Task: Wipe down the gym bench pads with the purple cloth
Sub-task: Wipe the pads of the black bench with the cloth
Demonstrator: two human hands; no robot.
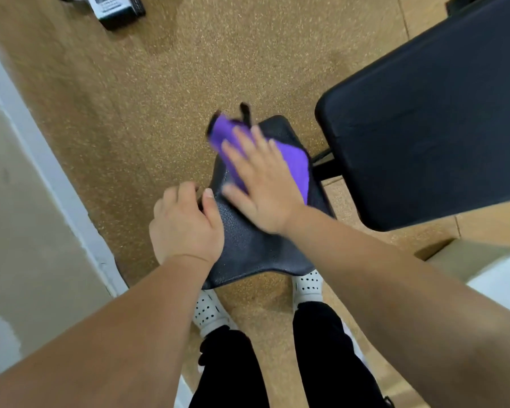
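Right hand point(261, 184) flat and spread on the purple cloth point(296, 167) mid-wipe on the seat pad point(248, 245), left hand point(186, 222) gripping its left edge, probably the back pad point(430, 119) next

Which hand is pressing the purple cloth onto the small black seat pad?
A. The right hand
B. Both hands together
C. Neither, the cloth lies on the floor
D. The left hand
A: the right hand lies flat on the purple cloth on top of the small seat pad, while the left hand only grips the pad's left edge, off the cloth.
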